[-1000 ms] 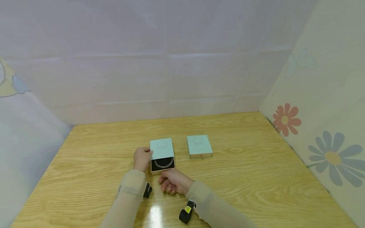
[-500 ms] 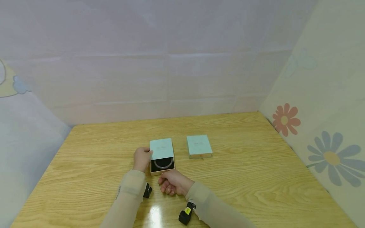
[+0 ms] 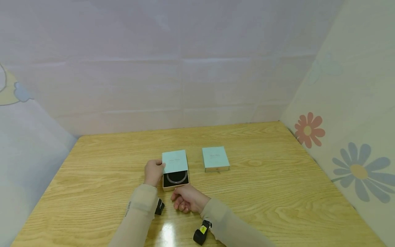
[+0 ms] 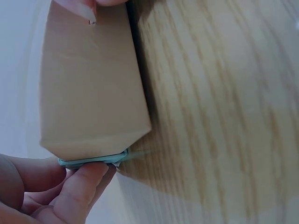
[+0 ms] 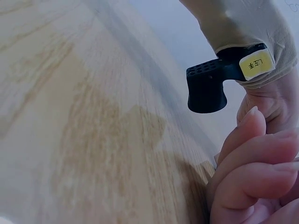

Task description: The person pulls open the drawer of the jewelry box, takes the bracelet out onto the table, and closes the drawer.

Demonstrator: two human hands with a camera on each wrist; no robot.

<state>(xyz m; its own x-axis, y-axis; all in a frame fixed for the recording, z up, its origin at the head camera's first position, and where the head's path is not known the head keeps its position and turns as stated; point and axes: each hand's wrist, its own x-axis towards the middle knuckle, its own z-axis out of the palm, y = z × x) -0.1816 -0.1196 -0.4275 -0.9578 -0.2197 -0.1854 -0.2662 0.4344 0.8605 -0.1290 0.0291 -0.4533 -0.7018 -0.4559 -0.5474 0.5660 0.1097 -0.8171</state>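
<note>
the left hand (image 3: 154, 172) grips the cover (image 3: 175, 162) while the right hand (image 3: 189, 198) pinches the drawer (image 4: 91, 84) front, so too sharp a tug could spill the bangle (image 3: 176, 182).

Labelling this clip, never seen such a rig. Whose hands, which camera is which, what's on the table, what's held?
No robot here: a person works bare-handed. The wide picture is taken from the head, the two close-ups from the left and right wrists. On the wooden table sits a pale-blue drawer box, held at its side by the left hand. The right hand seems to pinch the front of the drawer, partly open with a bangle inside. A closed second box sits to the right.
</note>
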